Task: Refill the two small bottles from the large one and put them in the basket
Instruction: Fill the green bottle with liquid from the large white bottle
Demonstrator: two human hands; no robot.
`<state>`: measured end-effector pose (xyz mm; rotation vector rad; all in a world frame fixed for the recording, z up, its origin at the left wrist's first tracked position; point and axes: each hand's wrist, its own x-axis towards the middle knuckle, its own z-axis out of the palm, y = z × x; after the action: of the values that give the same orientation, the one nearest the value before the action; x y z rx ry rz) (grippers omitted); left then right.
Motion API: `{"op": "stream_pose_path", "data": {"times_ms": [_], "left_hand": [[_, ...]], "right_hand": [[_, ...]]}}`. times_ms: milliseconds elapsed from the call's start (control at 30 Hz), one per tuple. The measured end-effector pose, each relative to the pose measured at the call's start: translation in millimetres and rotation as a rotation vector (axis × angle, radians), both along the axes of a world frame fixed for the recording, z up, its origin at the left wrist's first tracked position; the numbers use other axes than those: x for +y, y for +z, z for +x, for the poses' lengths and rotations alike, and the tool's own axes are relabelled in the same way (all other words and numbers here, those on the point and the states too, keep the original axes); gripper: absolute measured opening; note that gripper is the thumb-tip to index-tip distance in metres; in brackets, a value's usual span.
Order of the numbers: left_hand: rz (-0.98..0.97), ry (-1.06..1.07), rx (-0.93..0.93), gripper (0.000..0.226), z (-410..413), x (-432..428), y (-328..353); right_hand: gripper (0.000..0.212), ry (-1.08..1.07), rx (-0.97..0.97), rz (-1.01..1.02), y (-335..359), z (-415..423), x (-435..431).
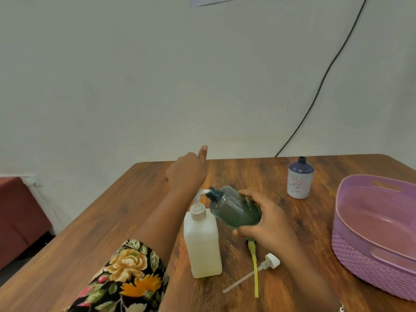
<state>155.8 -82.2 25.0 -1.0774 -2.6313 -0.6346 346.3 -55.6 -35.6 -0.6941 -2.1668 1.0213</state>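
Three bottles, two loose pump tops and one basket are counted on the brown wood-grain table point(90, 233). Nearest, a black floral sleeve point(126, 278) is seen on the left arm. Beside it two pump tops are laid crossed: a white pump top with a clear tube point(252, 275) and a pump top with a yellow-green tube point(254, 269), whose head is hidden under the right wrist.

A large white translucent rectangular pump bottle point(202, 239) is stood upright, filled with a pale cloudy liquid. Just right of it, a small dark green translucent bottle point(234, 208) is grasped round its lower body by the right hand point(265, 221); it is tilted, uncapped, its neck brought against the pump spout. Its contents cannot be made out.

At the right edge a lilac woven-pattern plastic basket point(364, 257) is set, its smooth inner floor showing.

Beyond the pump the left hand point(186, 174) is held out, thumb raised; its fingers are hidden, so its grip cannot be told.

Farthest, a small blue-and-white uncapped bottle point(300, 179) is stood upright, well apart from both hands.
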Motion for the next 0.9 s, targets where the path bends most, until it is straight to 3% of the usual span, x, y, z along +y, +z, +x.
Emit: {"op": "stream_pose_path", "data": {"times_ms": [900], "left_hand": [[-0.054,-0.049,-0.010,0.069,8.5,2.6,-19.3]], "right_hand": [[0.073,-0.010,-0.051,0.007,-5.2,-5.5,-3.7]]}}
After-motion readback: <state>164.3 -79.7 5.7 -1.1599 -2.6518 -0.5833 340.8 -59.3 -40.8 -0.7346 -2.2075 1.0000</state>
